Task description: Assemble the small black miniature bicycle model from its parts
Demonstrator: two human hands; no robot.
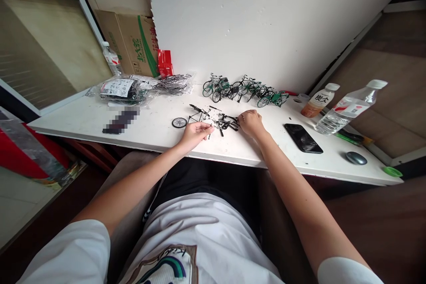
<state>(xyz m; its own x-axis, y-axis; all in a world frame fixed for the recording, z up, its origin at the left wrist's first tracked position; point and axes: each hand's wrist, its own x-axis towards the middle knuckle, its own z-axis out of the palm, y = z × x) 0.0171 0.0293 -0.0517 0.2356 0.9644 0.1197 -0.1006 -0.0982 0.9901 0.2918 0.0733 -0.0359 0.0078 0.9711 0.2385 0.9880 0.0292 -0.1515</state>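
Note:
My left hand point(195, 136) pinches a small dark part point(209, 136) near the table's front edge; its exact kind is too small to tell. My right hand point(252, 122) is curled over the right end of a pile of small black bicycle parts point(227, 122). What its fingertips hold, if anything, is hidden. Beyond my left hand lies a thin black model bicycle frame point(196, 116). A small spoked wheel point(179, 122) lies at its left end. Loose tiny pieces are scattered between the two hands.
Several green and black model bicycles point(246, 88) stand along the wall. Bagged parts point(121, 90) lie back left, before a cardboard box point(133, 44). To the right are a phone point(303, 138), a mouse point(356, 158), a brown drink bottle point(320, 101) and a tilted water bottle point(349, 107).

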